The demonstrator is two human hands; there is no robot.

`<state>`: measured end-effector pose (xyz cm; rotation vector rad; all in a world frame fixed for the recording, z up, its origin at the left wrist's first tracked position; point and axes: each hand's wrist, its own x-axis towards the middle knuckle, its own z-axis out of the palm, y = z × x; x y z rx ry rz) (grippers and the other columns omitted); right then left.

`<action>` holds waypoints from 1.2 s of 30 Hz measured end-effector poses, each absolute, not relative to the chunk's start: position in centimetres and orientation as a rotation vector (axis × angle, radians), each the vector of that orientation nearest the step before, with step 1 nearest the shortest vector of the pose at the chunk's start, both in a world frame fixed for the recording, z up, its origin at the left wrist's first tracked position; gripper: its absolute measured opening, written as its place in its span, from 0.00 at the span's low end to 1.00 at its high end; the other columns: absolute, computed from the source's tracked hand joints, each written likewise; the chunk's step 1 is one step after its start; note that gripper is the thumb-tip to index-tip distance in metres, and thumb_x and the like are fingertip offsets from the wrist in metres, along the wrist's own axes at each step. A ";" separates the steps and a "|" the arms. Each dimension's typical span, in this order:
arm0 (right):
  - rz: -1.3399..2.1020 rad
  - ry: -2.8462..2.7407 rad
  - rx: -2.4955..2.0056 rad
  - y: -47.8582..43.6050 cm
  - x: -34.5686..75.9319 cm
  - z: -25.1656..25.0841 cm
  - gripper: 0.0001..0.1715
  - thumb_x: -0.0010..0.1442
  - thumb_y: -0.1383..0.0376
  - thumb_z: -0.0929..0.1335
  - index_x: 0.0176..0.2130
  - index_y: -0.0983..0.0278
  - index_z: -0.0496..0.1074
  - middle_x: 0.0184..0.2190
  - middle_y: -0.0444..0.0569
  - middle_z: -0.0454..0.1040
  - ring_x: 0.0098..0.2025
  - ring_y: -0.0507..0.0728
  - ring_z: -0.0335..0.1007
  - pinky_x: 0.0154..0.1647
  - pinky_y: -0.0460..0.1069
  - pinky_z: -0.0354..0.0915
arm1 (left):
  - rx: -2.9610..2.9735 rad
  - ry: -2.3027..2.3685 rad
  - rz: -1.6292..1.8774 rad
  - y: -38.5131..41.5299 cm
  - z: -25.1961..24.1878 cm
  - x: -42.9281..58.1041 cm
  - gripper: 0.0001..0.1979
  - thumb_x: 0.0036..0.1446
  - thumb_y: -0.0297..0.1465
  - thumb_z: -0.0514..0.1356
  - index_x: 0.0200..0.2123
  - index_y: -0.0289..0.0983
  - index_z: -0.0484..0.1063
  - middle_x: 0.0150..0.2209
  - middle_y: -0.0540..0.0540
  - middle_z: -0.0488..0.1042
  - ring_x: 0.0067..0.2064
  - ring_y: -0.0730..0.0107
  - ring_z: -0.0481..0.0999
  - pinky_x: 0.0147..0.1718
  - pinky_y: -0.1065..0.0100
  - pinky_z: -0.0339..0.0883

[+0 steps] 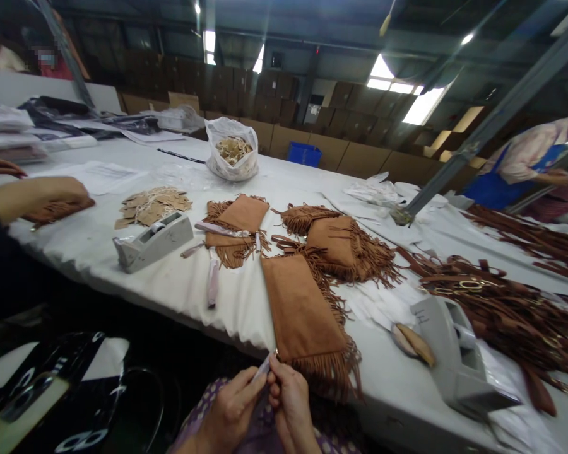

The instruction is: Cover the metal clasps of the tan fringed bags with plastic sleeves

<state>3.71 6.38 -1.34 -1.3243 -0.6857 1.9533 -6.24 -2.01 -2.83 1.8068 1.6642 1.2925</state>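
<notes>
A flat brown fringed pouch (305,309) lies at the table's front edge, its lower left corner meeting my fingertips. My left hand (234,400) is closed on a thin pale strip (264,367) beside that corner. My right hand (288,391) pinches the small metal zipper end at the corner, close against the left fingers. Behind lie more fringed pouches, one stack (239,221) with wrapped strips on it and another pile (341,243) to its right. A pale wrapped strip (213,280) lies left of the pouch.
Grey tape dispensers stand left (154,243) and right (459,353). Tan tags (154,205) and a plastic bag of tags (233,151) lie farther back. Brown straps (487,296) cover the right side. A co-worker's arm (38,195) reaches in at left; a metal post (483,120) rises at right.
</notes>
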 end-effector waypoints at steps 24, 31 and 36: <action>1.864 -0.855 -1.356 6.1 3.6 -1.8 0.28 0.38 0.47 0.75 0.13 0.65 0.63 0.06 0.40 0.60 0.09 0.43 0.45 0.10 0.41 0.38 | 0.458 1.169 0.976 1.9 -0.9 -7.5 0.26 0.42 0.52 0.62 0.22 0.32 0.70 0.17 0.51 0.70 0.13 0.82 0.64 0.11 0.80 0.50; 1.869 -0.887 -1.402 6.4 3.6 -2.2 0.29 0.38 0.45 0.74 0.14 0.65 0.63 0.07 0.38 0.58 0.09 0.44 0.44 0.10 0.42 0.39 | 0.460 1.315 1.109 2.0 -1.5 -6.7 0.22 0.45 0.50 0.60 0.18 0.35 0.66 0.12 0.55 0.63 0.10 0.82 0.54 0.10 0.76 0.43; 1.587 -1.234 -1.372 6.4 4.5 -2.1 0.30 0.51 0.43 0.67 0.17 0.65 0.67 0.09 0.38 0.61 0.10 0.45 0.50 0.12 0.43 0.49 | 0.624 1.549 1.180 2.3 -2.1 -6.0 0.23 0.44 0.49 0.59 0.14 0.36 0.62 0.11 0.55 0.59 0.13 0.81 0.53 0.14 0.75 0.45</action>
